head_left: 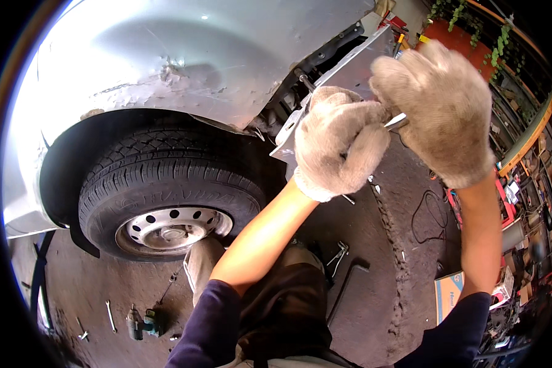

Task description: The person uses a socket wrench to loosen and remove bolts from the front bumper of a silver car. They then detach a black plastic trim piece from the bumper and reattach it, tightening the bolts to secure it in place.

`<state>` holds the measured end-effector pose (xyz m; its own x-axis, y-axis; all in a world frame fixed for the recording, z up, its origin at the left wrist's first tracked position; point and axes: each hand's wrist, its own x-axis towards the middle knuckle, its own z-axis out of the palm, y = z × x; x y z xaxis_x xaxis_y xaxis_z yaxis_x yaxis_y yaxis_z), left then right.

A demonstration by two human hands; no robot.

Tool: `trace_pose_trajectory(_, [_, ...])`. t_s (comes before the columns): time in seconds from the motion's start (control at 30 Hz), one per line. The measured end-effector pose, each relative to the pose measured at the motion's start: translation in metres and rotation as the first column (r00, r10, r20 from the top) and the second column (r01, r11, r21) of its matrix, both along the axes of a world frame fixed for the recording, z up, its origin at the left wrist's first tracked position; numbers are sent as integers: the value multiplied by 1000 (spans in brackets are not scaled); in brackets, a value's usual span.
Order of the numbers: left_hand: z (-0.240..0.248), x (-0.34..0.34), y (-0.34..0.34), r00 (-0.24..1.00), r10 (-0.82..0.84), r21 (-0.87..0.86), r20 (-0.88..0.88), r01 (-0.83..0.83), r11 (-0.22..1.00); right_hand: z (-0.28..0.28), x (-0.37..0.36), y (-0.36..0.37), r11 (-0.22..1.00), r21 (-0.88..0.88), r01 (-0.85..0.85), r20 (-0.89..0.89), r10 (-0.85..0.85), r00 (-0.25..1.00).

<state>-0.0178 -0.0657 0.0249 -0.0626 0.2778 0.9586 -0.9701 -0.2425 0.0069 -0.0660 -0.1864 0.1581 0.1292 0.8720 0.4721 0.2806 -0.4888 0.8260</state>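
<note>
My left hand [340, 144], in a worn off-white work glove, is closed around a metal rod-shaped tool [303, 78]. The rod's round end shows beyond the fist, by the gap at the car's front corner. A shiny tapered metal piece [395, 121] sticks out between my two hands; whether it belongs to the same tool cannot be told. Close beside it, my right hand [438, 110], gloved too, is curled, and what its fingers hold is hidden. Behind the left hand is a loose-looking grey panel [356, 64] next to the dented silver fender [184, 67].
The front wheel [172, 227] stands left of my knees. On the floor lie a cordless impact driver [142, 324], a combination wrench [110, 316], a bent black bar [348, 288] and locking pliers [338, 254]. A blue-and-orange box [449, 297] and cluttered shelving [533, 202] are at right.
</note>
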Motion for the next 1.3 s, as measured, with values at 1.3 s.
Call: trace_pose_trajectory(1.3, [16, -18, 7, 986, -35, 55, -160, 44, 998, -99, -2, -10, 772, 483, 412, -796, 191, 575])
